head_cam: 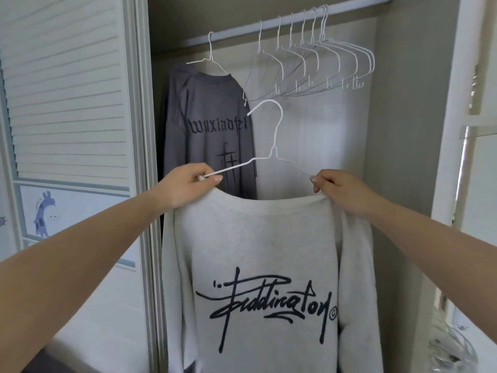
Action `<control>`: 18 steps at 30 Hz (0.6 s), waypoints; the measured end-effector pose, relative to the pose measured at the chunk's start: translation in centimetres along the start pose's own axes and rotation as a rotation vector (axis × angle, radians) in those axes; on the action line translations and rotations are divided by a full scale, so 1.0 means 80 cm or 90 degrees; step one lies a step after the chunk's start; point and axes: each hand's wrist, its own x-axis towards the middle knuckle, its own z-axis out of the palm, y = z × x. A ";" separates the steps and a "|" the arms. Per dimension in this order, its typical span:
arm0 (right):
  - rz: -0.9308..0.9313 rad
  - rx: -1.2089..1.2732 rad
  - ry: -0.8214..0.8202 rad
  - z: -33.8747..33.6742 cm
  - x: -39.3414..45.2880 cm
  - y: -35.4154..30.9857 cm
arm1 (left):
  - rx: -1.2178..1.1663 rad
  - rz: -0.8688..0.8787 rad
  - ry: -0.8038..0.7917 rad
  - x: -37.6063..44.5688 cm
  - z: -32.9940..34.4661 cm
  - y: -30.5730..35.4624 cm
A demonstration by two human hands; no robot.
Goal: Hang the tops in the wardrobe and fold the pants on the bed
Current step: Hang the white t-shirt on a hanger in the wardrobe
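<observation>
Both hands hold a light grey top [266, 259] up in front of the open wardrobe [403, 130], below its rail [269, 24]. The left hand [185, 187] has a closed grip on the top's shoulder and one arm of a white hanger [271, 146]; the right hand [338, 191] pinches the other shoulder at the collar. A dark grey top [209, 125] already hangs on the rail at left, beside a row of empty hangers [317, 65].
</observation>
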 end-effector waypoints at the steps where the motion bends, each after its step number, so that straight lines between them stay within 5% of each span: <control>1: -0.012 -0.012 -0.016 0.001 -0.002 0.003 | 0.035 -0.007 0.030 0.002 0.001 -0.003; 8: -0.053 -0.217 -0.128 0.002 -0.010 0.017 | 0.150 0.035 0.040 0.007 0.003 -0.021; 14: -0.038 -0.050 -0.010 0.007 0.010 -0.019 | 0.184 0.083 0.051 0.027 -0.002 -0.011; 18: -0.030 -0.043 -0.027 -0.016 0.020 -0.040 | 0.128 0.083 0.089 0.043 -0.012 -0.010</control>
